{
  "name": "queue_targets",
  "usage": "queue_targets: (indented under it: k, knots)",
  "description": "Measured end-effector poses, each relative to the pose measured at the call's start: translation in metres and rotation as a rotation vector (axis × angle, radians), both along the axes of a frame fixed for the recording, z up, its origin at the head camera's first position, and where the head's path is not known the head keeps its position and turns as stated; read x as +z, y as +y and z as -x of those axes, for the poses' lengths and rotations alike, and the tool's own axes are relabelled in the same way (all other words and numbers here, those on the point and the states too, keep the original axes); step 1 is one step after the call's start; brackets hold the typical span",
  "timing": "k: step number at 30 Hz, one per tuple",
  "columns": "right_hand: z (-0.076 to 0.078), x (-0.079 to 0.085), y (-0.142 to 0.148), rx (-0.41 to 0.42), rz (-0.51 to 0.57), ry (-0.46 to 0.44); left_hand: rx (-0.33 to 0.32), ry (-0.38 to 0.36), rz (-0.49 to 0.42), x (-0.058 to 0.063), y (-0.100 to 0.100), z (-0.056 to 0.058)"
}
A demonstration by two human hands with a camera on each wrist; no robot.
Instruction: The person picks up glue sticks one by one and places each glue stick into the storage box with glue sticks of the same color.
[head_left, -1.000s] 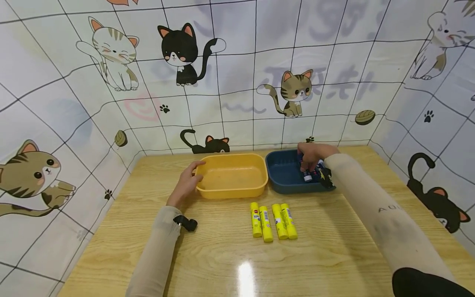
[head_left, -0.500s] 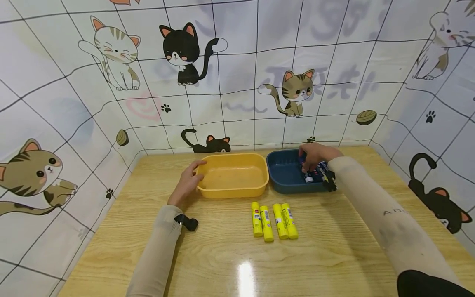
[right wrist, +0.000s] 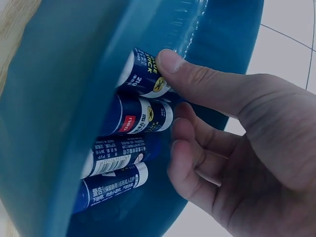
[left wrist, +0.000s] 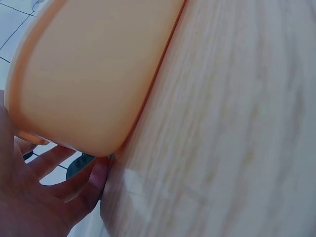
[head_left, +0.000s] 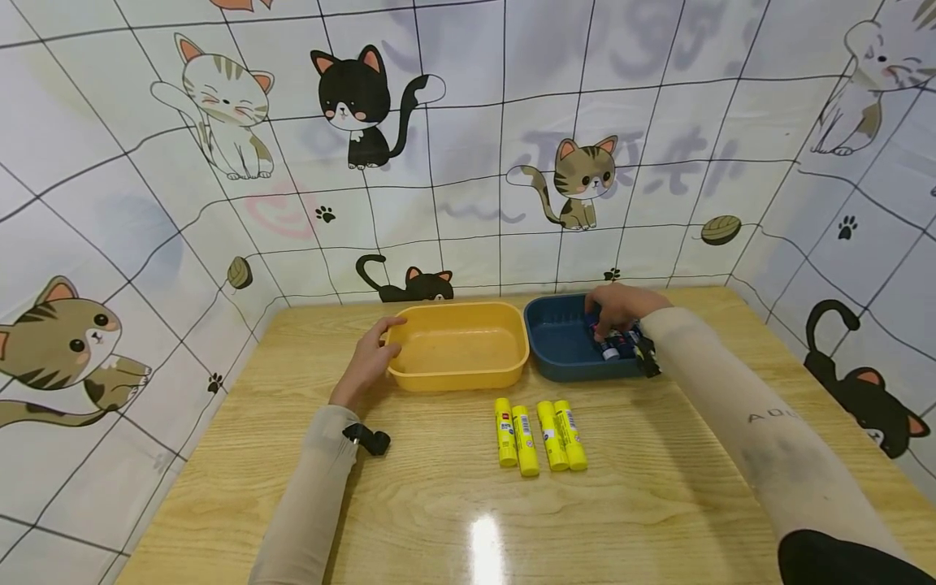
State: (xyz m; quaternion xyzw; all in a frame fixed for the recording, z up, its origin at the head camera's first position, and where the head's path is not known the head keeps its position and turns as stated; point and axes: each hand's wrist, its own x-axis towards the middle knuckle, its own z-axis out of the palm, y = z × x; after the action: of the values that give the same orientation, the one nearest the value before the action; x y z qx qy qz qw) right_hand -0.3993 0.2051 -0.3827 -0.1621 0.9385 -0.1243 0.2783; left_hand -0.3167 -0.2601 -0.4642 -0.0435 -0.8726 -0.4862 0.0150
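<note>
A yellow plastic bin (head_left: 457,379) stands on the table, and my left hand (head_left: 369,357) grips its left end. In the left wrist view, the fingers (left wrist: 81,195) curl against the outside of the bin's wall. Beside it on the right is a dark blue bin (head_left: 559,366). Inside lie several blue glue sticks (right wrist: 143,116) side by side. My right hand (head_left: 621,307) reaches into this bin. In the right wrist view, its thumb presses the uppermost glue stick (right wrist: 143,74) and the other fingers curl below; the index fingertip is hidden. The hand pinches that stick.
Several yellow glue sticks (head_left: 552,435) lie on the wooden table (head_left: 417,504) in front of the bins, in two pairs. A cat-patterned cloth wall (head_left: 468,162) closes off the back and both sides.
The right hand shifts only slightly within the blue bin, and the glue stick under it tilts a little. The left hand and yellow bin stay put.
</note>
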Motion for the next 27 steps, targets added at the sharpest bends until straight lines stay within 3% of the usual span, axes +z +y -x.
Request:
queue_targets:
  k: [27]
  knots:
    - [-0.0020, 0.0008, -0.0033, -0.040, -0.082, -0.072, -0.004, -0.006, -0.010, -0.0003, 0.0017, 0.0005]
